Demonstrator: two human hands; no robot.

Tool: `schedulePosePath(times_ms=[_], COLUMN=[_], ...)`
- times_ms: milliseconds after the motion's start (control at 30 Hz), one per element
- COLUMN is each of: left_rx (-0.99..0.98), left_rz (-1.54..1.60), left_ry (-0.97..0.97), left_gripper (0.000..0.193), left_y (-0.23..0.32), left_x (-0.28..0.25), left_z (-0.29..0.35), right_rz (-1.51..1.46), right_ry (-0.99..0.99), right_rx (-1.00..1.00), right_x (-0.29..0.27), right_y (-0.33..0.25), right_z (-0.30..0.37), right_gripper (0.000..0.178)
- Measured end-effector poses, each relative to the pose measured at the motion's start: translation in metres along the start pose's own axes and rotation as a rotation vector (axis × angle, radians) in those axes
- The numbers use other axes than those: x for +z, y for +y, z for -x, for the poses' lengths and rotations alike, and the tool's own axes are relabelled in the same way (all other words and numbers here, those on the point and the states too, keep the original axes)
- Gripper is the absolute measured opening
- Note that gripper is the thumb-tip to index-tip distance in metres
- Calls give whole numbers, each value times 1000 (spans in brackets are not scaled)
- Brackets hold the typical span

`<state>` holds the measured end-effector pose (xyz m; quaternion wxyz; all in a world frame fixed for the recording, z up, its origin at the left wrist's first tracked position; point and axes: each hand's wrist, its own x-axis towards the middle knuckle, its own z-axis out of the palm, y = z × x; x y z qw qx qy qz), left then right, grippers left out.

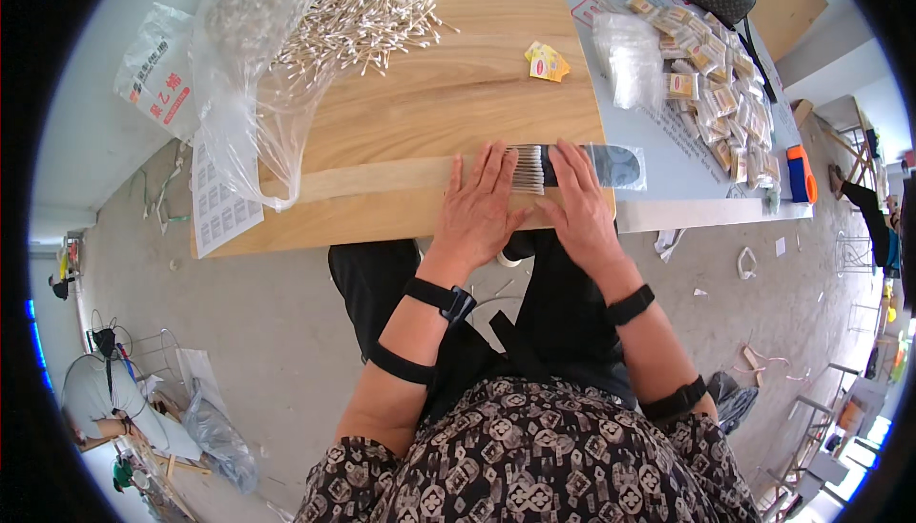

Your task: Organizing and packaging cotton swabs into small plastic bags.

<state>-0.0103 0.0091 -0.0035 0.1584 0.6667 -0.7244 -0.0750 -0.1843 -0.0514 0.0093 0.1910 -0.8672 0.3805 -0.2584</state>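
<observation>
A row of cotton swabs [528,170] lies side by side near the front edge of the wooden table, between my two hands. My left hand [480,208] rests flat against the row's left side, fingers stretched out and a little apart, with the thumb toward the swabs. On the other side my right hand [580,206] lies with its fingers extended over a dark strip. A clear plastic sleeve [625,167] with a dark rounded shape in it sticks out to the right of that hand. What lies under my fingers is hidden.
A large clear bag [250,55] spills a heap of loose swabs [367,15] at the back left. Small yellow cards [547,62] lie further back. On the grey table to the right are empty clear sleeves [627,57], many filled packets [718,94] and an orange-and-blue tool [801,176].
</observation>
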Motion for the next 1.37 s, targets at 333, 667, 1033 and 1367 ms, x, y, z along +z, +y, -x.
schedulePosePath(times_ms=[333,667,1033,1367], left_rx=[-11,-19,-20,-30], left_rz=[-8,-48,-51,-36], left_ry=[13,4,8,-1], left_gripper=[76,79,79,81], left_y=[1,1,0,1], left_x=[0,1,1,0], left_z=[-1,-1,-1,-2], right_rz=[33,-201,-104,-177], right_ry=[-28,222,222,201], right_rx=[-49,161,98,163], right_x=[7,13,21,19], right_y=[15,-3,1,-2], right_z=[-18,3,0,-1], right_gripper=[49,11,14,19])
